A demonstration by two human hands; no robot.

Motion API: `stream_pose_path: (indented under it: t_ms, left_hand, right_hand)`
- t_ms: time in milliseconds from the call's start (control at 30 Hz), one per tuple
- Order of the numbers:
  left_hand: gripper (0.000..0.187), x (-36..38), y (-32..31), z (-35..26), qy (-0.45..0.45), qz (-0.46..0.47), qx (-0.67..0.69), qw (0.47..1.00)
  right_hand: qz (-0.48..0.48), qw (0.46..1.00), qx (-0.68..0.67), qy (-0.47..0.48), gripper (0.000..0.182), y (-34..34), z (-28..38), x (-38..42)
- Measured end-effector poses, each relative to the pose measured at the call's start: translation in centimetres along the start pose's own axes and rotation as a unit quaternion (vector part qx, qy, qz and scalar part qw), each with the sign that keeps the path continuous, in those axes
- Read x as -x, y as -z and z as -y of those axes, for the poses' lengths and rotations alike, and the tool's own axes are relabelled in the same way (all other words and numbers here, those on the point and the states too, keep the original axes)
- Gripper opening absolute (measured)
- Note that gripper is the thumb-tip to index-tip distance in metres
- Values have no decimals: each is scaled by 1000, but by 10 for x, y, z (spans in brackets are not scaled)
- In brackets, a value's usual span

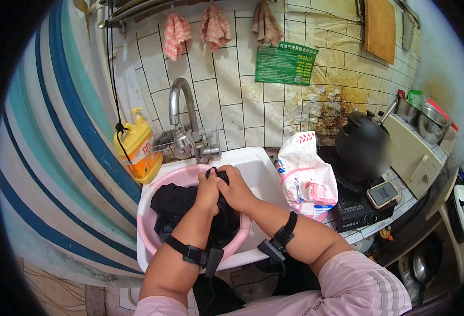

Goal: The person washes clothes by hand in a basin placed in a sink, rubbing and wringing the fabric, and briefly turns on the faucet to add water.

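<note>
A pink basin sits in the white sink, with a dark, bunched-up garment inside. My left hand and my right hand are close together over the basin's far side. Both are closed on a fold of the black garment, a bit of which sticks up between the fingers. The garment's kind cannot be made out. Just beyond my hands, the metal faucet curves over the sink; no running water is visible.
Left of the faucet stands a yellow detergent jug. On the right are a white-and-pink plastic bag, a black pot on a stove and a small digital timer. Cloths hang above. A striped curtain borders the left.
</note>
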State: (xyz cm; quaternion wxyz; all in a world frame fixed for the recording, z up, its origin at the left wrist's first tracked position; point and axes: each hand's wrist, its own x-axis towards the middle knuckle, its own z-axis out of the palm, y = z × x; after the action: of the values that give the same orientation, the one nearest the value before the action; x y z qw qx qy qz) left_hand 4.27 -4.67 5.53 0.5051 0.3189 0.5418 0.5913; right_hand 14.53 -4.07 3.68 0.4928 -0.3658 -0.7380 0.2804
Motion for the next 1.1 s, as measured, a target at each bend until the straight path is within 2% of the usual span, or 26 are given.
stream_pose_path:
  t_ms: [67, 100, 167, 300, 367, 500, 567, 600, 667, 700, 800, 867, 933, 967, 1033, 1100]
  left_hand:
    - [33, -7, 0, 12, -25, 58, 22, 998]
    - [33, -2, -1, 8, -25, 58, 23, 998]
    - [33, 8, -2, -1, -17, 80, -45, 996]
    - [32, 14, -2, -8, -60, 75, -21, 995]
    - [35, 19, 0, -13, -119, 86, -150, 978]
    - [34, 17, 1, -13, -115, 91, -162, 976]
    - [32, 10, 0, -7, -235, 41, -81, 968]
    - [32, 6, 1, -5, -235, 40, -83, 968]
    - [31, -2, 7, -4, -237, 16, -63, 969]
    - [30, -2, 7, -6, -230, 2, -70, 971]
    - [30, 2, 8, -13, -201, 15, -94, 975]
    - [30, -8, 8, -4, -171, 38, -100, 979]
    - [31, -5, 5, -3, -81, 17, -15, 996]
    - [31, -3, 4, -3, -84, 15, -11, 996]
    - [48, 19, 0, -20, -37, 63, 50, 996]
    - [53, 31, 1, -38, -26, 90, 66, 993]
  right_hand:
    - [-55, 997, 41, 46, 30, 0, 4, 1]
    - [-55, 997, 42, 46, 30, 3, 9, 0]
    - [-3, 996, -8, -87, 24, 13, 17, -5]
    - [-48, 996, 4, -70, 24, 4, -7, -14]
    - [-30, 988, -76, -127, 27, 2, -17, -15]
    - [19, 968, -170, -186, 32, 3, -32, -17]
    - [29, 976, -136, -168, 47, 5, -33, -17]
    - [29, 976, -138, -167, 47, 4, -28, -16]
    - [24, 940, -289, -183, 46, 3, -17, -12]
    - [24, 940, -288, -181, 46, 5, -16, -12]
    - [37, 957, -241, -157, 39, 11, -12, -11]
    - [12, 991, -90, -100, 34, 11, -14, -11]
    - [-1, 989, -109, -100, 33, 11, -21, -10]
    - [-12, 989, -87, -115, 32, 12, -25, -12]
    - [-20, 989, -68, -126, 32, 9, -31, -14]
    - [-57, 990, -103, -81, 26, 9, -35, -14]
